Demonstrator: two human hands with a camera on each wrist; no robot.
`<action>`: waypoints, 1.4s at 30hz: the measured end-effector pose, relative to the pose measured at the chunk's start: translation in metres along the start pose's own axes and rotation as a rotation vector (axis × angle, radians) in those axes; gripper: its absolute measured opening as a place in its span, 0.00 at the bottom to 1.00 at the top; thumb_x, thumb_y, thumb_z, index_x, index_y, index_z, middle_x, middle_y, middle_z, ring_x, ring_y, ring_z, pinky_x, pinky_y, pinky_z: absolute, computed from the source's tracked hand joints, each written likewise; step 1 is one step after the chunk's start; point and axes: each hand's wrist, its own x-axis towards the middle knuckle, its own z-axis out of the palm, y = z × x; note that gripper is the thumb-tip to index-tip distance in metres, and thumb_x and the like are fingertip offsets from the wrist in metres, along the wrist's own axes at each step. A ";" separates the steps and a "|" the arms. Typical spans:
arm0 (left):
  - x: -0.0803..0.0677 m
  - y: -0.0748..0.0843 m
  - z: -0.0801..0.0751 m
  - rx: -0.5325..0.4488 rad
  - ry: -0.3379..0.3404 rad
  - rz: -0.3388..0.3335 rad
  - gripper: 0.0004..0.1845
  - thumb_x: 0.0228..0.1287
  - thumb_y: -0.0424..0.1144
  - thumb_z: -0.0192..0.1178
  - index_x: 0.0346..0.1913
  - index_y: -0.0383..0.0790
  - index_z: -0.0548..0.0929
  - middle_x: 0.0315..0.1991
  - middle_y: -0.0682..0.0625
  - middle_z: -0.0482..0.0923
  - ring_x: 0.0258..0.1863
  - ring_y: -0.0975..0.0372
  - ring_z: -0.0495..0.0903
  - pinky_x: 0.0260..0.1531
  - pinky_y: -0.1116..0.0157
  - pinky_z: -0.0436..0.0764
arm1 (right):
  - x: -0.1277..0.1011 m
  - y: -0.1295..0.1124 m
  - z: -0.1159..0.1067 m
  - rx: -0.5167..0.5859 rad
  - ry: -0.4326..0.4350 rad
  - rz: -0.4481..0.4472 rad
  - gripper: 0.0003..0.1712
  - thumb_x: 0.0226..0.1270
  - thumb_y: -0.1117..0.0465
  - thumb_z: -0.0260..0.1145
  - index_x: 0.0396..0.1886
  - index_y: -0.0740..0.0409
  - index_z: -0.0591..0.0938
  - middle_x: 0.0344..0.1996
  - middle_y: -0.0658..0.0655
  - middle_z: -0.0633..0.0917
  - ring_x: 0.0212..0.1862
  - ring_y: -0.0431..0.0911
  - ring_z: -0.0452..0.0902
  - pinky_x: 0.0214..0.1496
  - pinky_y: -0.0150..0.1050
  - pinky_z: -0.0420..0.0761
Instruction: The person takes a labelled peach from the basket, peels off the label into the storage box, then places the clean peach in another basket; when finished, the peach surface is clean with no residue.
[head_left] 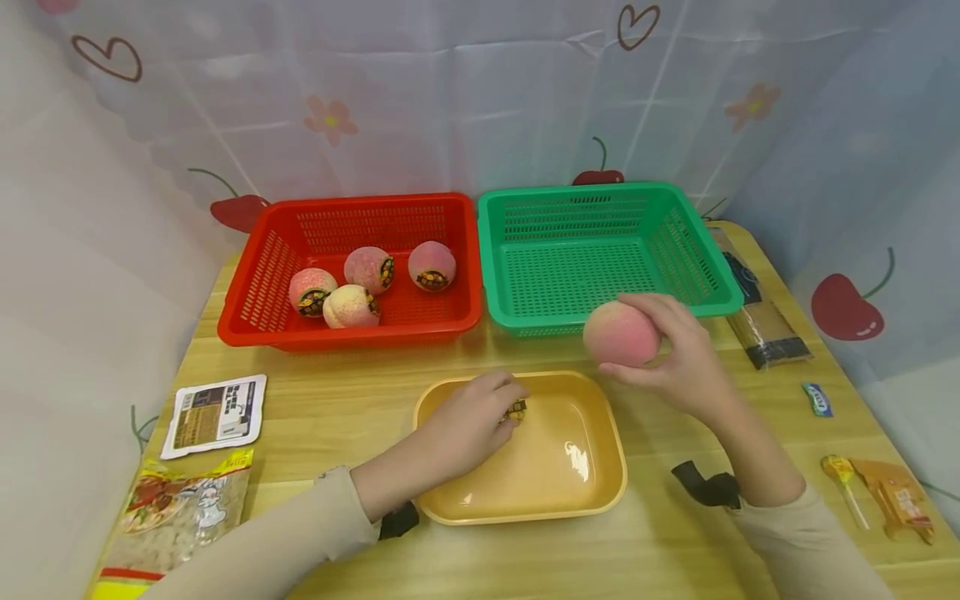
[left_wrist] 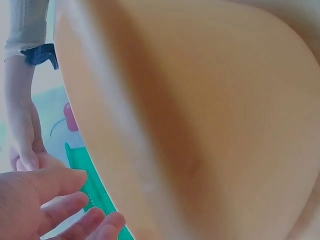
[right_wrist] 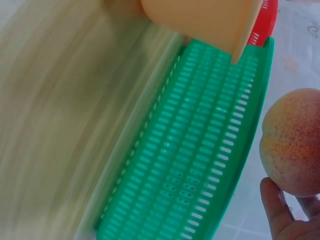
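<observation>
My right hand (head_left: 678,354) grips a pink peach (head_left: 621,335) in front of the green basket (head_left: 611,321). In the right wrist view, fingertips touch the underside of the peach (right_wrist: 295,145), whose skin looks red and yellow. Over the yellow tray (head_left: 555,492) is my left hand (head_left: 468,417), a small black-and-gold label (head_left: 516,409) between its thumb and fingers. That label does not show in the left wrist view, where the fingers of the left hand (left_wrist: 55,205) are slightly bent. Several peaches with similar labels, one a pale peach (head_left: 351,307), lie in the red basket (head_left: 375,335).
On the left lie a white-edged flat pack (head_left: 216,415) and a clear food bag (head_left: 176,508). To the right are a dark-and-clear packet (head_left: 757,308), a small blue wrapper (head_left: 817,400), a lollipop (head_left: 842,473) and an orange packet (head_left: 896,498). A patterned curtain (head_left: 420,100) hangs behind the baskets.
</observation>
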 end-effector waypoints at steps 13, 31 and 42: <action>0.014 -0.021 -0.042 0.006 0.184 -0.119 0.25 0.64 0.39 0.64 0.64 0.36 0.76 0.65 0.43 0.72 0.67 0.50 0.68 0.70 0.54 0.70 | 0.015 0.006 -0.026 0.125 0.009 0.153 0.50 0.47 0.63 0.82 0.71 0.54 0.68 0.65 0.59 0.72 0.58 0.45 0.71 0.46 0.15 0.74; 0.064 -0.061 -0.033 -0.017 -0.010 -0.314 0.40 0.73 0.58 0.51 0.78 0.40 0.54 0.81 0.45 0.43 0.81 0.52 0.41 0.78 0.52 0.51 | 0.094 0.085 -0.025 0.000 -0.101 0.315 0.50 0.60 0.47 0.73 0.77 0.57 0.60 0.70 0.71 0.61 0.60 0.66 0.66 0.54 0.67 0.74; 0.071 -0.066 -0.030 -0.022 -0.050 -0.299 0.40 0.74 0.55 0.52 0.78 0.37 0.54 0.81 0.44 0.46 0.81 0.52 0.41 0.77 0.55 0.52 | 0.120 0.109 -0.009 -0.048 -0.306 0.450 0.53 0.67 0.46 0.67 0.78 0.67 0.50 0.70 0.77 0.62 0.65 0.71 0.65 0.61 0.68 0.72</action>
